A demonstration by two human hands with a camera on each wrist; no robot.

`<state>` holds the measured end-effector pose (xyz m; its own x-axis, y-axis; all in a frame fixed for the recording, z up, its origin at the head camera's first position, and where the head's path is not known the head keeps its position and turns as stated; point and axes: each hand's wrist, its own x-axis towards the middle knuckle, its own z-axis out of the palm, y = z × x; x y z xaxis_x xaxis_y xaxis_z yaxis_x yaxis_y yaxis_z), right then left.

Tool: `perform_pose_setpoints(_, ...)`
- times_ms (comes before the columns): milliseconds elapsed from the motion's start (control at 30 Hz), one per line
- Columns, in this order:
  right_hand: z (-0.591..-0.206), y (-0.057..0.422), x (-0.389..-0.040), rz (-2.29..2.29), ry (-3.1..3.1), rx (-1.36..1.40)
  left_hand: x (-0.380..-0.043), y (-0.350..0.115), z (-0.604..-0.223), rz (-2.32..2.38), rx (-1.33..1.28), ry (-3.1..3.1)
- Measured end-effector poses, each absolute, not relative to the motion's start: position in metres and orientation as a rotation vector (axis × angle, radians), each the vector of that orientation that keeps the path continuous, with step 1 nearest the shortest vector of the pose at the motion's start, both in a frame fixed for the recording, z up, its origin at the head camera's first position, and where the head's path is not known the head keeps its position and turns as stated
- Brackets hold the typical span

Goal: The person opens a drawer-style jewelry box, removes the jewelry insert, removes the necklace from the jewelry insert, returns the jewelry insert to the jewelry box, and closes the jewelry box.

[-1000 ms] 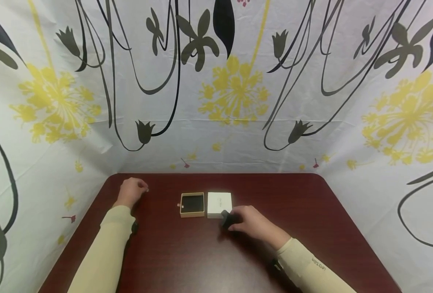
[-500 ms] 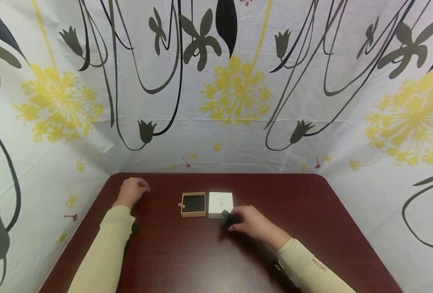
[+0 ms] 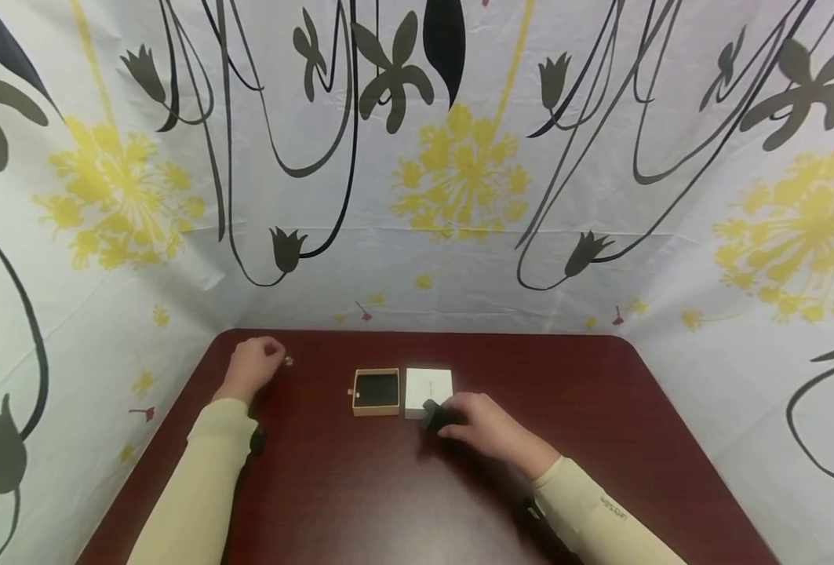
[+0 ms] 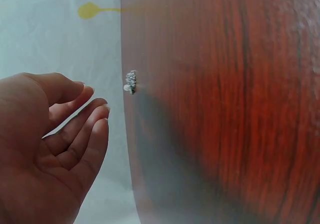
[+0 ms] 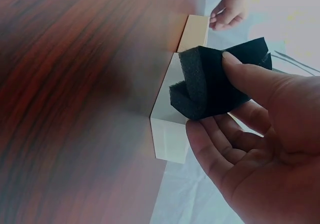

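Note:
At the table's far left, my left hand has its fingers loosely bent with nothing between them. Just past its fingertips lies a small silvery, sparkling piece of jewellery with a pale round bit at one end, apart from the hand in the left wrist view. My right hand pinches a folded piece of black foam between thumb and fingers. This foam overlaps the near right corner of a white box lid. Left of the lid stands an open tan box with a black inside and a small pull tab.
The dark red wood table has rounded far corners. A white cloth printed with flowers hangs close behind it and along both sides.
My left fingertips have come off the small sparkling piece, which now shows beside them. The right hand keeps its grip on the foam. The head view has shifted slightly.

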<state>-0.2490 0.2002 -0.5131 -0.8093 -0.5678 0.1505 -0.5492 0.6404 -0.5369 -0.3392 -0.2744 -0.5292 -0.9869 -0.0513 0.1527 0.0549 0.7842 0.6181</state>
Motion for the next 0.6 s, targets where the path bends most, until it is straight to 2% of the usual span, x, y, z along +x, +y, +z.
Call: perform_pose_setpoints(600, -0.5110, 0.1905, -0.2540, -0.800, 2.928, -1.339, -0.3339, -0.2653, -0.5239, -1.010, -0.051, -2.777)
